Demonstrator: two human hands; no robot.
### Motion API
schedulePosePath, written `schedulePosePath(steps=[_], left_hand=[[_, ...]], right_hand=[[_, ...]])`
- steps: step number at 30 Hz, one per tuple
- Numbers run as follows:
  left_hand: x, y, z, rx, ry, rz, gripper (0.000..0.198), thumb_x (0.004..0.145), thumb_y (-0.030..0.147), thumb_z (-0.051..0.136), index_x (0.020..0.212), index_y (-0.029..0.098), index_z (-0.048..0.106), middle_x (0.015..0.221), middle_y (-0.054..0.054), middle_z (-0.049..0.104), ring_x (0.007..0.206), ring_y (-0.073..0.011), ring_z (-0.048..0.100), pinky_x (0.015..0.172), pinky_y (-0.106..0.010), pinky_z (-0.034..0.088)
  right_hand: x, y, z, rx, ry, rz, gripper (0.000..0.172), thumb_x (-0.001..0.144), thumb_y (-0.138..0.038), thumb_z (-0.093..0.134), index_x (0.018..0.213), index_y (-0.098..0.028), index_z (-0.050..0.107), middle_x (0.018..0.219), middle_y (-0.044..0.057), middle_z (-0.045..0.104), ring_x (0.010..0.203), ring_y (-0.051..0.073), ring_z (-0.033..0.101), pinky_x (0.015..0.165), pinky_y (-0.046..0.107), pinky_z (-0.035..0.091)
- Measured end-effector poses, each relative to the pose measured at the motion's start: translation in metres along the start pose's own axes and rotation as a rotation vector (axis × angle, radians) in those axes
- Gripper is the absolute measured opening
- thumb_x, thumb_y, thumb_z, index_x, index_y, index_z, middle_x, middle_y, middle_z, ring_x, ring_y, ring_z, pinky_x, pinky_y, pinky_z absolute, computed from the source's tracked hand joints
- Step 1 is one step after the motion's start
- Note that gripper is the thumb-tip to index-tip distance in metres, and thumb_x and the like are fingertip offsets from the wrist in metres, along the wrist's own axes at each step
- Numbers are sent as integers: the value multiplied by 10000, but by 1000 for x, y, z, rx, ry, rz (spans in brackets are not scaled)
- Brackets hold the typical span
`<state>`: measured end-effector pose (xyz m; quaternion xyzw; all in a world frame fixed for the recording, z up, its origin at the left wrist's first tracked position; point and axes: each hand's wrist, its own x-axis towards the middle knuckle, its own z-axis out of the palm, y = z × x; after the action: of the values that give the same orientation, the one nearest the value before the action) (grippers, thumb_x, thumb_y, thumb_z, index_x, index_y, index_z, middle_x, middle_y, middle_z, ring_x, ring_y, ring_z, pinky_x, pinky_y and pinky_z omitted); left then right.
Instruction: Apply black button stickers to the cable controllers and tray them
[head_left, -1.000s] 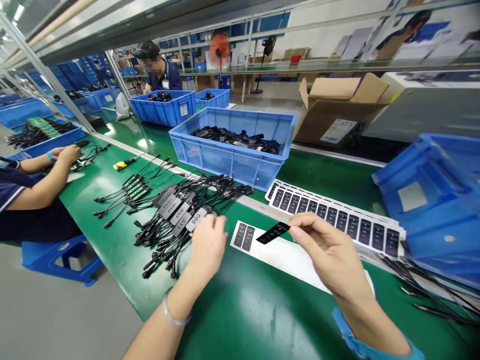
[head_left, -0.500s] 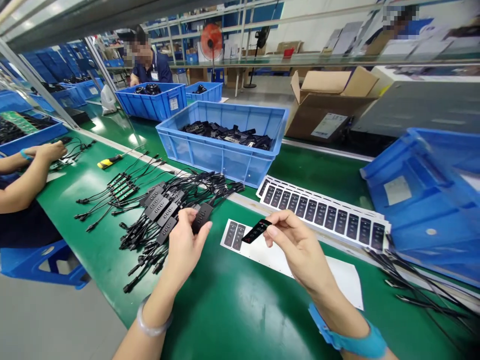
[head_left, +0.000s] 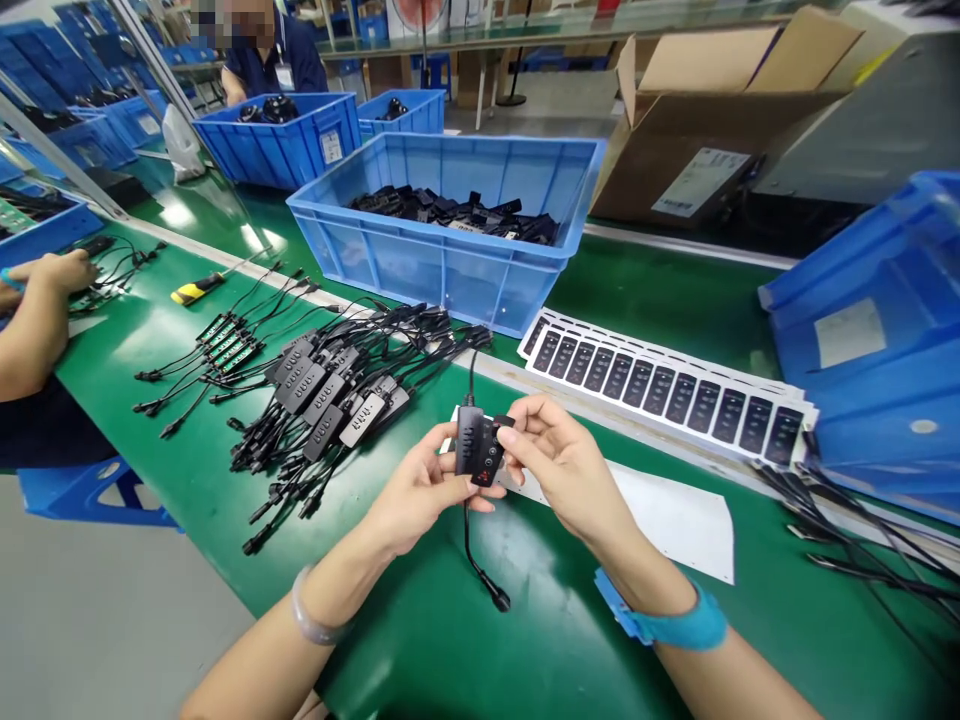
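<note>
While the head view shows the left hand [head_left: 416,495] and right hand [head_left: 566,455] clamping their grip on both sides, a black rectangular plastic cable controller [head_left: 472,445] stands upright between them, above the green surface [head_left: 480,640], its thin black cord [head_left: 471,535] dangling

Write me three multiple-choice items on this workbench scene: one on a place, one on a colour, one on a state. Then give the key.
1. Where is the black plastic corded control box?
A) Inside the blue crate
B) Between both hands
C) On the label sheet

2. What colour is the strap on the right wrist?
A) Red
B) White
C) Blue

3. What state is the brown cardboard box in?
A) Flaps open
B) Taped shut
C) Crushed flat

1 B: the left hand and right hand both grasp it.
2 C: the strap shows blue.
3 A: its flaps stand upward.
</note>
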<state>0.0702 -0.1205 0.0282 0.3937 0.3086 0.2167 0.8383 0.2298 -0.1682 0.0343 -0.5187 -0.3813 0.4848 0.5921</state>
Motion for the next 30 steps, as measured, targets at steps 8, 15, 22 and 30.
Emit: schedulePosePath(steps=[8, 15, 22, 30], left_hand=[[-2, -3, 4, -49, -127, -32, 545, 750, 171, 765, 1229, 172, 507, 997, -105, 729, 924, -260, 718, 813, -351, 549], [-1, -7, 2, -28, -129, -4, 569, 777, 175, 747, 1276, 170, 474, 1019, -119, 728, 979, -279, 704, 837, -373, 542], [-1, -9, 2, -18, -132, 4, 545, 789, 170, 737, 1265, 176, 473, 1001, -106, 730, 987, -278, 702, 862, -384, 536], [-1, -9, 2, -4, -129, 2, 554, 792, 194, 739, 1279, 182, 475, 1005, -111, 726, 991, -288, 699, 873, -408, 531]], right_hand=[[0, 0, -1, -38, -24, 9, 272, 792, -419, 709, 848, -213, 540, 675, -46, 498, 492, 79, 474, 414, 199, 425], [-1, 0, 0, -88, 16, -33, 243, 800, -390, 705, 843, -204, 554, 688, -35, 513, 484, 76, 476, 393, 191, 447], [-1, 1, 0, -68, 17, -41, 190, 815, -334, 693, 851, -207, 557, 692, -41, 528, 457, 67, 485, 374, 185, 441], [-3, 3, 2, -101, 35, -61, 162, 818, -307, 682, 850, -206, 559, 689, -42, 518, 469, 70, 485, 372, 179, 433]])
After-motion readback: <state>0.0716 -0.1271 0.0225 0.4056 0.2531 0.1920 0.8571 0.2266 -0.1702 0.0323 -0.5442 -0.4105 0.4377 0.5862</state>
